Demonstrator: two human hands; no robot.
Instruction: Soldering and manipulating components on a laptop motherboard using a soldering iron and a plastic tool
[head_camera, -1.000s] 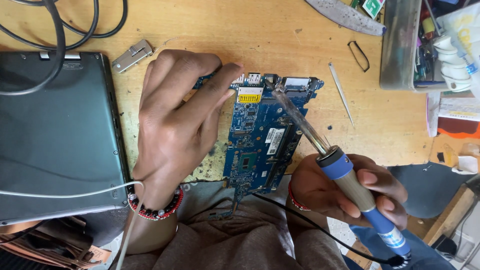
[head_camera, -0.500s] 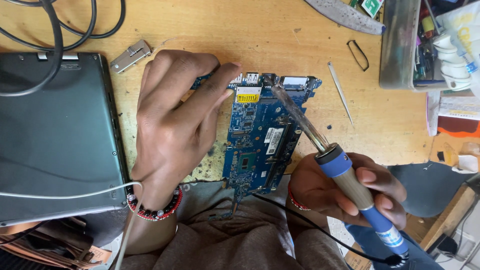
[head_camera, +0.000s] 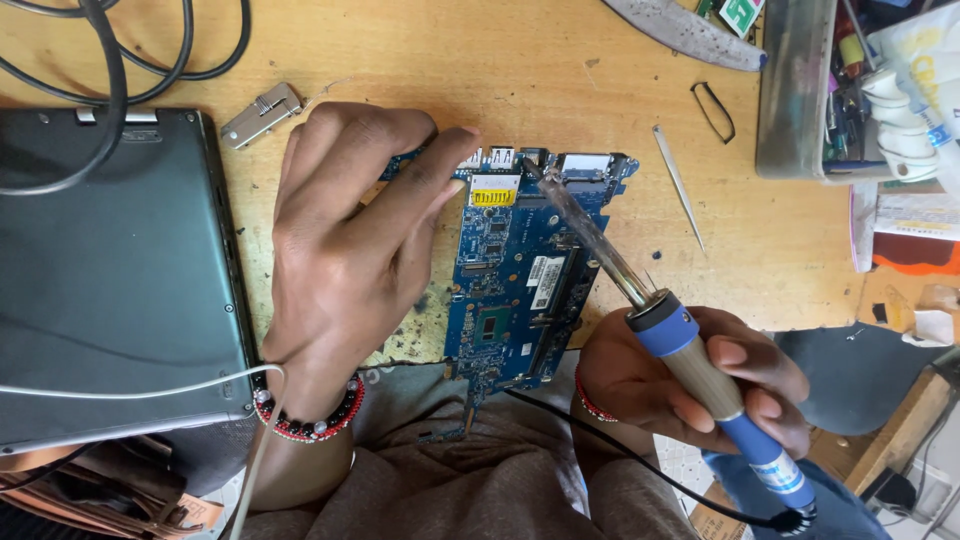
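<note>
A blue circuit board (head_camera: 520, 280) lies on the wooden bench near its front edge. My left hand (head_camera: 345, 240) rests palm-down on the board's left side, fingers pointing right toward a yellow label. My right hand (head_camera: 690, 385) grips a soldering iron (head_camera: 650, 310) with a blue collar and wooden handle. Its metal shaft slants up-left, and the tip sits at the board's top edge beside the silver ports. A black cord runs from the iron's end across my lap.
A dark closed laptop (head_camera: 110, 280) lies at the left with black cables (head_camera: 100, 60) over it. A small metal hinge (head_camera: 262, 113) sits above my left hand. A thin metal pick (head_camera: 678, 185), a black clip (head_camera: 710, 110) and a cluttered tray (head_camera: 800, 90) are at the right.
The iron's tip has crept slightly up-left along the board toward the top-edge ports. My left hand has stayed where it was.
</note>
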